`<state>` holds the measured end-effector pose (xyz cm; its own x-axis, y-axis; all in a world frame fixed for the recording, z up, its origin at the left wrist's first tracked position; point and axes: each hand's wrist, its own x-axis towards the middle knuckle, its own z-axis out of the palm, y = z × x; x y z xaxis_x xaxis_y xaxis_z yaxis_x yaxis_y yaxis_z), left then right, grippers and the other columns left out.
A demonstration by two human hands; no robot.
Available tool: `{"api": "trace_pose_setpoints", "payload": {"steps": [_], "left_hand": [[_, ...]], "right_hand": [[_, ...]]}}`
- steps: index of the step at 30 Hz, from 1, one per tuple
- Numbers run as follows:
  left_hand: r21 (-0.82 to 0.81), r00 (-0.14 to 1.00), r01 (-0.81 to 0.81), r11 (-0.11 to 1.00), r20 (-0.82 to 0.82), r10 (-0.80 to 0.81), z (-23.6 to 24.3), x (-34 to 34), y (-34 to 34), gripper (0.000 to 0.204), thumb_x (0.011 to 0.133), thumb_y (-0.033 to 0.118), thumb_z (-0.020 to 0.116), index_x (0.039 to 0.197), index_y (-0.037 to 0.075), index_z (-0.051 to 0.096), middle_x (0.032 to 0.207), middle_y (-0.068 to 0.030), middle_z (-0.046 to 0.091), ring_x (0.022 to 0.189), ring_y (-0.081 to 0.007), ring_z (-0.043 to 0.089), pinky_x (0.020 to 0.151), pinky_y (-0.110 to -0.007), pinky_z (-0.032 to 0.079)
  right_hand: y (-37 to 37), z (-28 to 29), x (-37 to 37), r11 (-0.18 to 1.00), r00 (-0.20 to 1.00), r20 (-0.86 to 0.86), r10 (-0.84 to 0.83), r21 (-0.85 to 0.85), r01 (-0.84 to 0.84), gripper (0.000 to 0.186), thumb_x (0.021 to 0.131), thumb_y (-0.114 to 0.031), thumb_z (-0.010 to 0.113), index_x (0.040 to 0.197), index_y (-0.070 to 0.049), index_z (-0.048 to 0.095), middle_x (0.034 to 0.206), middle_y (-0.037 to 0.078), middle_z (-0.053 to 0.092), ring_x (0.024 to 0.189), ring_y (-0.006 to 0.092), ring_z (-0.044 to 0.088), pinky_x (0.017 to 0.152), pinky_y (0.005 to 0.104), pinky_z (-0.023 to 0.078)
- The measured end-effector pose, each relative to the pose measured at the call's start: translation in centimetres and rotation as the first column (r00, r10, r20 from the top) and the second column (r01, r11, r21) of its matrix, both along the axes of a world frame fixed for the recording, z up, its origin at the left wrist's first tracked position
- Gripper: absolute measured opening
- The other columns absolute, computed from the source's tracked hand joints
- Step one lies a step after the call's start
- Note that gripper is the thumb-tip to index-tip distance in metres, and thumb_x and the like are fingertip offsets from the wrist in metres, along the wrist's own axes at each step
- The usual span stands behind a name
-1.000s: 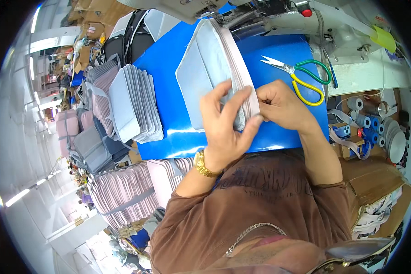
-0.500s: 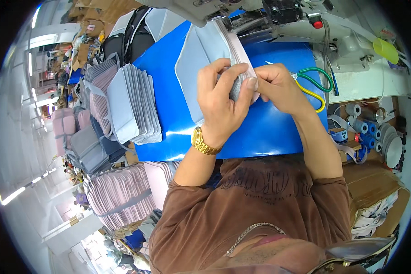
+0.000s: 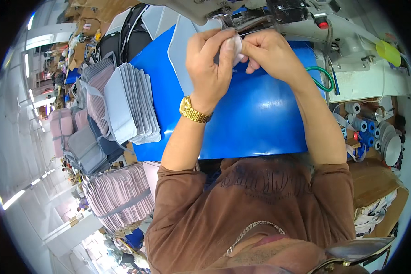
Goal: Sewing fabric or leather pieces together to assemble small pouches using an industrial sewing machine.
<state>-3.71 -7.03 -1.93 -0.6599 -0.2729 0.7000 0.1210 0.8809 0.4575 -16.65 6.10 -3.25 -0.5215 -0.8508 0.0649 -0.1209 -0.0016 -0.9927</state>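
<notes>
A light grey padded fabric panel (image 3: 180, 57) with a pale pink edge lies at the far side of the blue work surface (image 3: 260, 114), under the head of a sewing machine (image 3: 205, 8). My left hand (image 3: 209, 68) is closed round the panel's pink edge, thumb on top. Close to its fingertips, my right hand (image 3: 270, 54) pinches the same edge between thumb and bent forefinger. Both hands are just in front of the machine; its needle area is partly hidden by my fingers. The green handle of scissors (image 3: 325, 78) shows beyond my right wrist, the rest covered by my arm.
A stack of grey panels (image 3: 128, 105) stands on the surface's left edge, with tied pink bundles (image 3: 118, 194) below. Black bags (image 3: 134, 36) lie at the back left. Thread spools (image 3: 365, 130) and an open cardboard box (image 3: 379, 192) are at the right.
Both hands have moved away from me toward the machine, taking the panel along. My right forearm now covers the scissors' yellow handle.
</notes>
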Motion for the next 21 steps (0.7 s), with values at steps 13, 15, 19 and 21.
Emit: {"api": "trace_pose_setpoints", "payload": {"steps": [13,15,19,21], "left_hand": [[-0.589,0.997,0.021,0.808,0.068,0.024,2.2,2.5,-1.8,0.049,0.080,0.015,0.078,0.128,0.010,0.072,0.134,-0.0100,0.064,0.108,-0.0267,0.062,0.086,-0.035,0.050],[-0.702,0.989,0.070,0.708,0.141,0.042,3.9,2.6,-2.5,0.047,0.081,0.015,0.076,0.127,0.009,0.073,0.132,-0.0078,0.065,0.108,-0.0263,0.062,0.086,-0.037,0.050],[-0.689,0.954,0.202,0.696,0.298,0.019,5.2,2.9,-1.9,0.035,0.082,0.014,0.071,0.116,0.010,0.075,0.113,-0.0013,0.068,0.106,-0.0234,0.062,0.087,-0.040,0.046],[-0.604,0.949,0.200,0.771,0.314,0.000,4.9,2.8,-1.3,0.032,0.081,0.012,0.071,0.113,0.010,0.075,0.106,0.0002,0.068,0.104,-0.0226,0.063,0.087,-0.040,0.045]], "right_hand": [[-0.3,1.4,3.0,0.990,0.988,0.070,-0.139,0.019,0.138,0.042,0.092,-0.036,0.074,0.074,0.002,0.074,0.066,0.011,0.073,0.060,0.0167,0.072,0.058,0.0301,0.054],[-0.2,0.7,3.2,0.991,0.990,0.060,-0.131,-0.006,0.132,0.041,0.094,-0.035,0.072,0.078,0.002,0.077,0.068,0.012,0.075,0.062,0.0172,0.073,0.059,0.0297,0.055],[-1.0,-1.8,4.1,0.989,0.973,0.177,-0.150,0.035,0.146,0.040,0.095,-0.034,0.071,0.082,0.003,0.079,0.070,0.013,0.076,0.065,0.0178,0.075,0.062,0.0301,0.056],[-1.9,-3.2,4.9,0.989,0.949,0.282,-0.142,0.073,0.127,0.040,0.096,-0.033,0.071,0.083,0.004,0.079,0.071,0.013,0.076,0.068,0.0181,0.075,0.064,0.0305,0.058]]}}
